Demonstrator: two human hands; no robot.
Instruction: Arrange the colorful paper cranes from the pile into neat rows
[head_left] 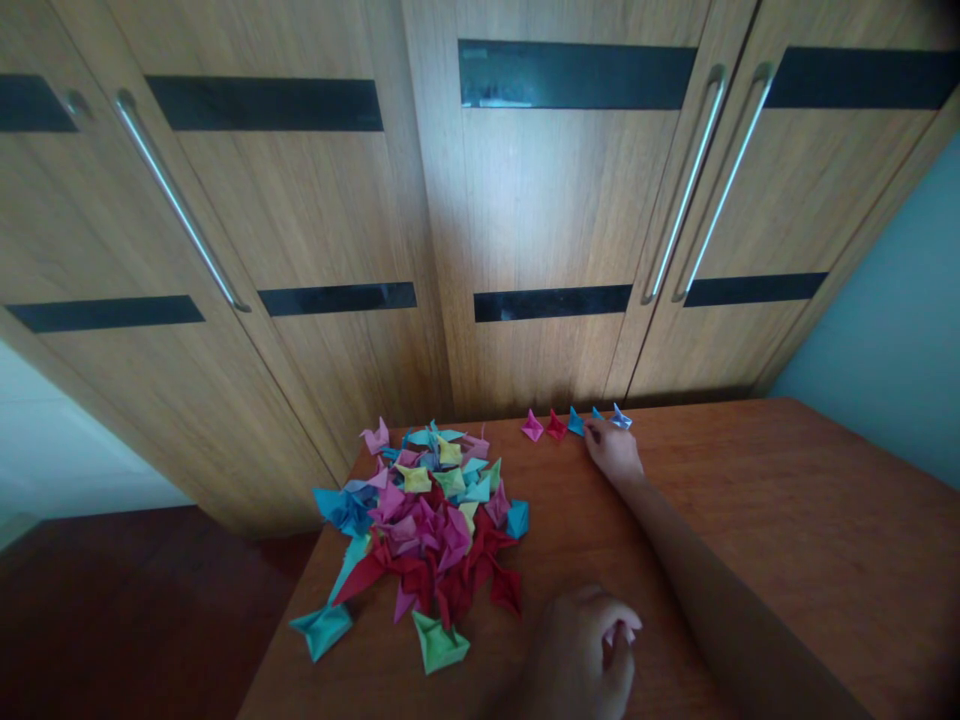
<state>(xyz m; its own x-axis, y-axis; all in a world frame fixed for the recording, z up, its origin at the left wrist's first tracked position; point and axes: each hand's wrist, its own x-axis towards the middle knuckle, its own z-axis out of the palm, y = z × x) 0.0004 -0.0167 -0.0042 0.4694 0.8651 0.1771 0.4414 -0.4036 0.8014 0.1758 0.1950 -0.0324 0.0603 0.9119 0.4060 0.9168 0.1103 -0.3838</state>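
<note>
A row of small folded origami paper pieces stands along the table's far edge: a pink piece (532,426), a red piece (556,425), a blue piece (576,421), another blue piece (598,413) and a pale blue-violet piece (621,417). My right hand (615,455) reaches into this row, its fingers closed at the second blue piece, which they partly hide. Near the front edge, my left hand (581,650) is curled with fingertips together; whatever they hold cannot be made out. To its left spreads a heap of colourful origami pieces (420,520).
A green origami piece (439,643) and a teal one (322,630) lie at the heap's near side. The reddish-brown wooden table (787,520) extends right. Behind it stands a wooden wardrobe (540,220) with metal handles. Dark floor (150,600) shows at left.
</note>
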